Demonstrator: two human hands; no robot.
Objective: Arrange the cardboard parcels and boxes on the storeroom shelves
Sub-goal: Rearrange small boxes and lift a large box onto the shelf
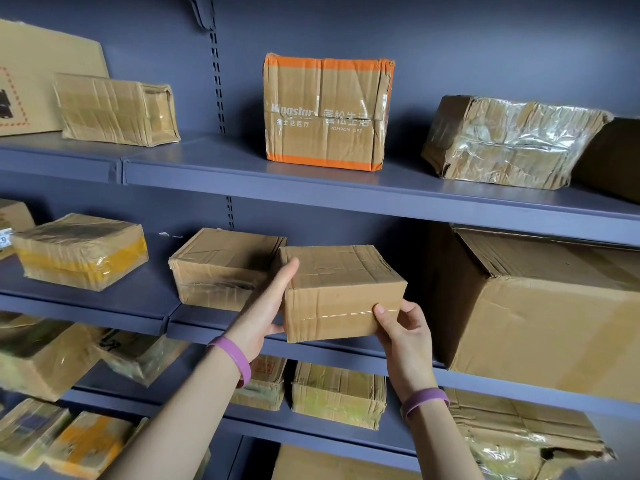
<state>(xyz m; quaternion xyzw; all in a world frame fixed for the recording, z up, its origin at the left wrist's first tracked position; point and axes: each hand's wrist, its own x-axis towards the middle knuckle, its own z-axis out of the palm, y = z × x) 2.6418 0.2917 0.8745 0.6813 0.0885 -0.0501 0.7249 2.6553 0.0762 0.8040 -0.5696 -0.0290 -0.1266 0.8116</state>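
I hold a small taped cardboard parcel (341,291) with both hands at the front edge of the middle shelf (145,315). My left hand (268,306) grips its left side, fingers reaching along the top edge. My right hand (401,329) grips its lower right corner, thumb on the front face. The parcel sits between a similar flat parcel (221,268) on its left and a large cardboard box (540,313) on its right. Whether its base rests on the shelf I cannot tell.
The upper shelf (242,173) carries an orange-edged box (325,112), a crumpled taped parcel (509,142) and a wrapped parcel (116,109). A yellow-taped parcel (81,251) lies at middle left. Lower shelves hold several more parcels (337,393).
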